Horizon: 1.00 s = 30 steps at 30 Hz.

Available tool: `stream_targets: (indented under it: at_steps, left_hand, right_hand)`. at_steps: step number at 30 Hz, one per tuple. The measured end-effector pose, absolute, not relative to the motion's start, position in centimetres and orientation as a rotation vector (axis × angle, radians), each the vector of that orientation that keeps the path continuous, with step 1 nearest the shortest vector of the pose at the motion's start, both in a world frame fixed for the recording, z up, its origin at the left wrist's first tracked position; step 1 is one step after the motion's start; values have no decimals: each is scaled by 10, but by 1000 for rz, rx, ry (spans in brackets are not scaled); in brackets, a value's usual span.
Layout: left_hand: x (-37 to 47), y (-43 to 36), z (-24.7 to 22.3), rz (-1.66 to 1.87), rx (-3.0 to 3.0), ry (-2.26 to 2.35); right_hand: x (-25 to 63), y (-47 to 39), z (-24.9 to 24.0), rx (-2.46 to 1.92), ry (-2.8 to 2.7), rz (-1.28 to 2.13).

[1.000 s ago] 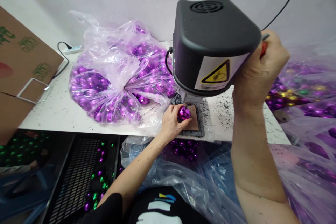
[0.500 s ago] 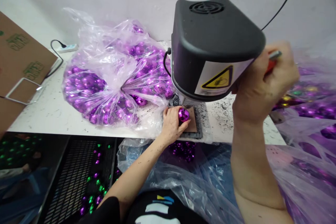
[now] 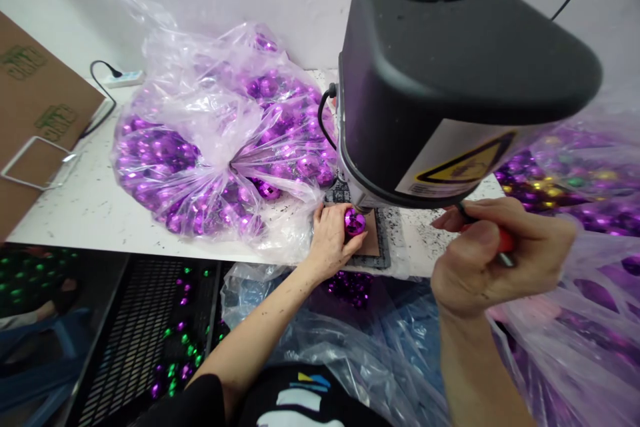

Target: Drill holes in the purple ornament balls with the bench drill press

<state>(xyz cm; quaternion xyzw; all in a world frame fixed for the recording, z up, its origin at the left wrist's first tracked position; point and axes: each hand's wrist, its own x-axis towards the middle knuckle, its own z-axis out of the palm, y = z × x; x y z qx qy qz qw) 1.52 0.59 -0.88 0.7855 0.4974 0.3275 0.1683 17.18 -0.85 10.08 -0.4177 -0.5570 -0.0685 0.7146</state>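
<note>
Left hand [image 3: 333,240] is pinching the shiny purple ball [image 3: 355,221], fingers and thumb clamped around its side. Ball is sitting over the brown pad [image 3: 371,242] on the dark base plate [image 3: 383,250], right under the lower end of the black machine [image 3: 465,47]; can't tell if machine and ball are touching. Right hand [image 3: 500,253] is closing around the red handle [image 3: 507,241], to the right of the machine housing, fingers wrapped on it.

Housing is looming over the work spot and hiding part of the table [image 3: 80,217] behind; a warning label [image 3: 457,163] is facing the person. Big clear bag [image 3: 215,117] is bulging just left of the plate, loose plastic reaching close to the left hand. Dark specks [image 3: 425,235] are littering the tabletop. At far left a cardboard box [image 3: 45,100] is leaning in, wire frame [image 3: 35,177] against it; power strip [image 3: 125,79] is lying behind, black cord plugged in.

Containers: big bag is holding lots of purple balls, neck gathered at the middle. Bags at right [image 3: 595,260] are showing mostly purple, some gold and green. Below the table edge, left side, a black grid tray [image 3: 133,307] is carrying small green and purple balls. More purple pieces [image 3: 350,288] are glinting below the plate, beside clear plastic sheeting [image 3: 345,340]; their container is unclear. Green balls [image 3: 30,273] are showing at lower left, near a blue stool [image 3: 45,367].
</note>
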Motion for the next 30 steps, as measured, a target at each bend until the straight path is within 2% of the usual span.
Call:
stream_targets:
  at_steps: [10, 24, 30]
  left_hand:
    - [15, 5, -6, 920, 2225, 1411]
    - [14, 6, -8, 967, 2218, 1407]
    - [14, 6, -8, 973, 2207, 1406]
  right_hand:
    - [167, 2, 88, -793, -1203, -277]
    - [170, -4, 73, -848, -1244, -205]
    - [168, -4, 51, -869, -1260, -103]
